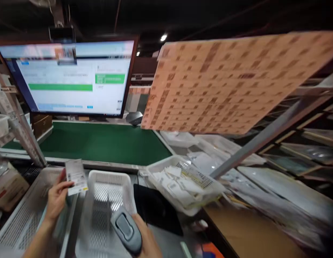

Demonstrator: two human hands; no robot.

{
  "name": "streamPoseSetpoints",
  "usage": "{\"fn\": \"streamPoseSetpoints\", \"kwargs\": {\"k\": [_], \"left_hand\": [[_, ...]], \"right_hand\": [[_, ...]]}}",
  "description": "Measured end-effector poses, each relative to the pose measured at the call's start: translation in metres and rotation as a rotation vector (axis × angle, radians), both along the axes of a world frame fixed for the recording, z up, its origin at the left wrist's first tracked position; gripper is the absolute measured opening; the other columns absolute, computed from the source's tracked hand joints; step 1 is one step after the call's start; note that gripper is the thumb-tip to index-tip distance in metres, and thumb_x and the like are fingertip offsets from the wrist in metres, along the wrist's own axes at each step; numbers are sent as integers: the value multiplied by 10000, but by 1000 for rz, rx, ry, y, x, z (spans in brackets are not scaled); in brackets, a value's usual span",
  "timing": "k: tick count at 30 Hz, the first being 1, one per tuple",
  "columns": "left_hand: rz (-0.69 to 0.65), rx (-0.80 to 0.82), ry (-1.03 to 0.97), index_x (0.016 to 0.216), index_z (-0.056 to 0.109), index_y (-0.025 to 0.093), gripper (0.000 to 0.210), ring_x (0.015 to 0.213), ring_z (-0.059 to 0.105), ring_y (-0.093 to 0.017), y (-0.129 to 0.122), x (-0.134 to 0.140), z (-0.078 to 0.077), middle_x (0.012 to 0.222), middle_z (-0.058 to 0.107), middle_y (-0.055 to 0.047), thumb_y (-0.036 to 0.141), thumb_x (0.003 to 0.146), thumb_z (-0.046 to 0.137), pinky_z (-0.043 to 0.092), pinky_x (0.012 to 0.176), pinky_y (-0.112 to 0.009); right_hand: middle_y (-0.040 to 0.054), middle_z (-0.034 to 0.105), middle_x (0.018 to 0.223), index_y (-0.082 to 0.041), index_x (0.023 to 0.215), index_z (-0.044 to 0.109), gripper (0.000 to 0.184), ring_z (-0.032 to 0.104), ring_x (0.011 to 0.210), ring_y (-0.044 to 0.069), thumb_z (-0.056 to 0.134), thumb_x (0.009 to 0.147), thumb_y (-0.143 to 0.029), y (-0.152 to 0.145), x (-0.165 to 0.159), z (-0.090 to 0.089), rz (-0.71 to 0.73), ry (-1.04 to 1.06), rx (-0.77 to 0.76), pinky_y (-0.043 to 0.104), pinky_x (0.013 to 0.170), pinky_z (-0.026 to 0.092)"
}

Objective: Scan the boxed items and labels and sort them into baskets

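While the left hand (56,196) pinches a labelled packet (76,176) just left of the empty white basket (108,200), the right hand (146,239) grips a scanner (126,229) over it; nothing is binned yet.

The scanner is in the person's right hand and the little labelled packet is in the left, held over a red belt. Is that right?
Not quite: the head view shows the belt is green, not red. The rest stands: the right hand holds the scanner and the left hand holds the labelled packet.
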State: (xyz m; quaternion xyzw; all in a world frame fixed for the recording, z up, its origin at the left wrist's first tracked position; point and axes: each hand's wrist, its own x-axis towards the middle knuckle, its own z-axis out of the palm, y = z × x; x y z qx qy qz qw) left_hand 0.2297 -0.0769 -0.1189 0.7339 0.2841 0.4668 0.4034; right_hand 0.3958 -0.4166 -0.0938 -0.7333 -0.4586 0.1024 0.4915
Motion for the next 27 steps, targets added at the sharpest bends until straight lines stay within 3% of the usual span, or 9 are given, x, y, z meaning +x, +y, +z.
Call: {"fn": "streamPoseSetpoints", "kwargs": {"k": [3,8,11,13,16,19,21,24,27], "left_hand": [[-157,-151,85,1096,871,211,386,1229,745,-336,-48,36,-28,1246,807,-137,437,925,609,596,1124,-524],[-333,-158,181,1242,827,180,462,1265,725,-330,-75,64,-94,1288,795,-154,448,945,596,548,1165,-532],[-352,-155,241,1256,814,156,446,1267,723,-341,-79,64,-114,1299,789,-169,395,977,559,552,1152,-541],[-361,-130,360,1303,789,135,450,1268,722,-354,-81,58,-117,1332,771,-194,339,989,540,572,1120,-548],[-336,54,655,1405,737,124,490,1305,695,-405,-79,41,-96,1455,692,-246,292,963,608,563,1115,-585],[-142,331,844,1541,631,152,570,1381,625,-454,-57,26,-47,1637,531,-254,358,1010,622,526,1133,-625],[45,414,940,1645,490,126,659,1445,556,-485,-29,25,-10,1719,403,-277,418,1061,571,523,1119,-622],[208,251,1172,1691,322,30,846,1440,554,-518,21,33,28,1649,441,-370,472,1041,635,524,1105,-595],[165,48,1310,1557,484,13,763,1343,648,-498,51,40,40,1421,661,-352,448,978,723,531,1084,-551]], "right_hand": [[68,659,984,-193,921,628,220,685,892,247,640,709,-132,16,-9,-14,22,59,-120,319,754,508],[75,673,1008,-184,994,647,234,700,957,280,712,770,-163,29,-10,-42,-49,190,-327,345,810,494],[102,716,1092,-183,1107,678,322,717,1071,330,751,795,-214,24,-7,-61,-114,225,-397,388,896,517],[121,732,1100,-178,1103,685,320,725,1077,356,748,797,-247,19,-6,-73,-134,236,-418,412,900,531],[137,746,1096,-175,1091,682,331,736,1059,372,729,779,-274,8,-5,-89,-121,259,-421,440,898,546],[111,739,1059,-201,1086,673,318,738,1034,355,686,791,-320,0,-2,-100,-80,281,-429,438,879,544],[107,722,1041,-207,1065,667,308,733,1011,351,659,806,-374,-1,-1,-102,-46,274,-435,438,858,538],[121,707,1054,-195,1052,654,350,720,982,349,656,790,-428,4,-2,-94,1,268,-397,445,853,537],[105,702,994,-195,994,646,325,709,904,320,669,785,-442,7,-1,-79,24,286,-317,423,808,539]]}}
